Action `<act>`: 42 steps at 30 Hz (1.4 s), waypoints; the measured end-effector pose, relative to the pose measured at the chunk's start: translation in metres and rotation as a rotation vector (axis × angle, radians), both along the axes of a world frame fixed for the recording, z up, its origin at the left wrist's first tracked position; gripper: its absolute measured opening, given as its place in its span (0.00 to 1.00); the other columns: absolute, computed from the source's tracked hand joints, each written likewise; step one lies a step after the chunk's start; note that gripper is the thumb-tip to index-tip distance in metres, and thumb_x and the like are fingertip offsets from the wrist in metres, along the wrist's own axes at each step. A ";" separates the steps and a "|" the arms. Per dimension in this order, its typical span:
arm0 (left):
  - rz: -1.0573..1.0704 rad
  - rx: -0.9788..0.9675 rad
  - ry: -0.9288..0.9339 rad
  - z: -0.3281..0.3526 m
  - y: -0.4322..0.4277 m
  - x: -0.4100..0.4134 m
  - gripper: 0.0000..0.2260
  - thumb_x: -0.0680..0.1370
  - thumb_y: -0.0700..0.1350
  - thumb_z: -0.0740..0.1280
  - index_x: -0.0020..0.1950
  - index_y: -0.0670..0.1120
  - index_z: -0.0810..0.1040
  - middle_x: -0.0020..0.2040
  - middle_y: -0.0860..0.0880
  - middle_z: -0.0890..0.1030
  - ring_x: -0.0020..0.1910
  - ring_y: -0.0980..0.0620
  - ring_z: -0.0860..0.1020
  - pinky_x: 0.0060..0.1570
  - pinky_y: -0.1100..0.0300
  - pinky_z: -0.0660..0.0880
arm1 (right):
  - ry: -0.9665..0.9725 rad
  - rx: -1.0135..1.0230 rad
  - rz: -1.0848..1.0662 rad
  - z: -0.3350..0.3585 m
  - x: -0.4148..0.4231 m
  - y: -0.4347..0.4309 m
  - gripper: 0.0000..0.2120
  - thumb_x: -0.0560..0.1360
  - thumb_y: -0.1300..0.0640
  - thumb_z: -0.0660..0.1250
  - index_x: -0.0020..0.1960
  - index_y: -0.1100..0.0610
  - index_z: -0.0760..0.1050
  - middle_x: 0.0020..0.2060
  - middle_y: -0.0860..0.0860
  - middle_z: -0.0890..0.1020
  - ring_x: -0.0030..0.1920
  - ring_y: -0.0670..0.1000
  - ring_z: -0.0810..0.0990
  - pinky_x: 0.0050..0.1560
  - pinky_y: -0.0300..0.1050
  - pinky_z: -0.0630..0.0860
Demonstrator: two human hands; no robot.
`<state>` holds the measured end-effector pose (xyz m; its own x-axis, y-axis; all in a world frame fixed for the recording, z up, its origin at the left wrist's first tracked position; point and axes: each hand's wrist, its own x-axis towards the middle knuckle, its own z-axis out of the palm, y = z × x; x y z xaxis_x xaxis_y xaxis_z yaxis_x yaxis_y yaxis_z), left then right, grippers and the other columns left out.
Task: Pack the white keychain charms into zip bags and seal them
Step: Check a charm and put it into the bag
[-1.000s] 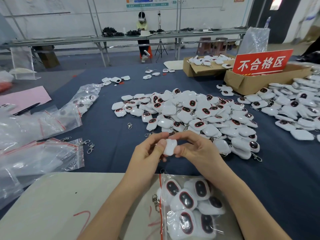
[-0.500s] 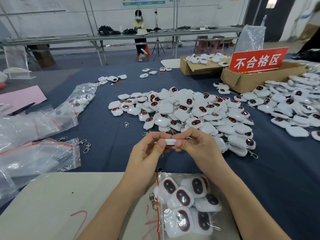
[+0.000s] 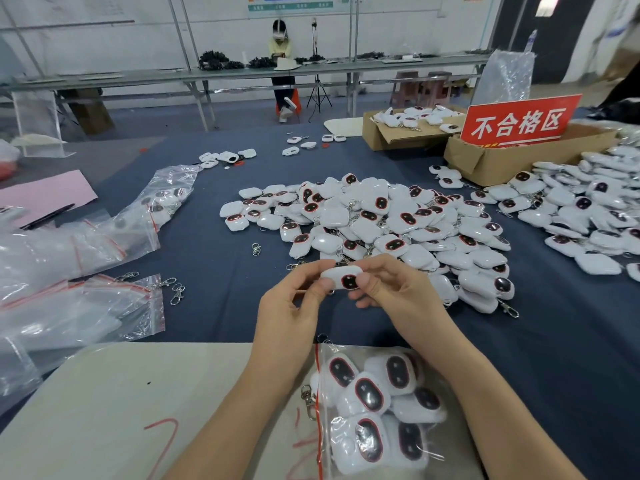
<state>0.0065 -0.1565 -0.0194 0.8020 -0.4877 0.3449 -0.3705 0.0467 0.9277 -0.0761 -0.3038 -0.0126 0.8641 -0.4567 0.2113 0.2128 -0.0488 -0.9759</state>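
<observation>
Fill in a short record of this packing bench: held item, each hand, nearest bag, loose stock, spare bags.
Held item: white charm, dark red-ringed face towards the camera
Left hand: pinches the charm's left end
Right hand: pinches its right end
Grip: two-handed, charm held above the blue cloth
Zip bag: nearest the person, holds several charms; sealed or not, cannot tell
Loose stock: pile of charms just beyond the hands
Spare bags: clear, red-striped, heaped on the left
</observation>
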 end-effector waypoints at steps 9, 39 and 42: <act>-0.007 0.014 0.063 0.005 0.002 0.001 0.17 0.79 0.35 0.69 0.48 0.58 0.85 0.45 0.58 0.87 0.44 0.63 0.82 0.45 0.73 0.74 | 0.050 -0.012 0.012 -0.002 0.000 -0.005 0.08 0.78 0.69 0.66 0.46 0.58 0.79 0.33 0.50 0.85 0.35 0.44 0.83 0.40 0.35 0.79; -0.162 0.082 0.756 0.006 0.080 -0.052 0.13 0.67 0.41 0.75 0.48 0.36 0.86 0.45 0.32 0.84 0.31 0.43 0.79 0.29 0.57 0.75 | 0.421 -0.657 0.427 0.018 -0.013 0.028 0.11 0.78 0.55 0.69 0.46 0.39 0.82 0.48 0.42 0.79 0.51 0.41 0.78 0.61 0.47 0.74; -0.156 0.082 0.725 0.004 0.073 -0.058 0.10 0.69 0.42 0.75 0.48 0.39 0.87 0.44 0.33 0.82 0.39 0.40 0.76 0.43 0.50 0.73 | 0.414 -0.679 0.411 0.015 -0.011 0.027 0.11 0.77 0.55 0.69 0.42 0.39 0.80 0.47 0.41 0.78 0.50 0.42 0.78 0.59 0.51 0.75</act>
<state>-0.0515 -0.0836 -0.0150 0.7336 -0.6161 -0.2867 0.3412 -0.0309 0.9395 -0.0870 -0.2770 0.0029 0.9990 0.0158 -0.0421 -0.0222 -0.6414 -0.7669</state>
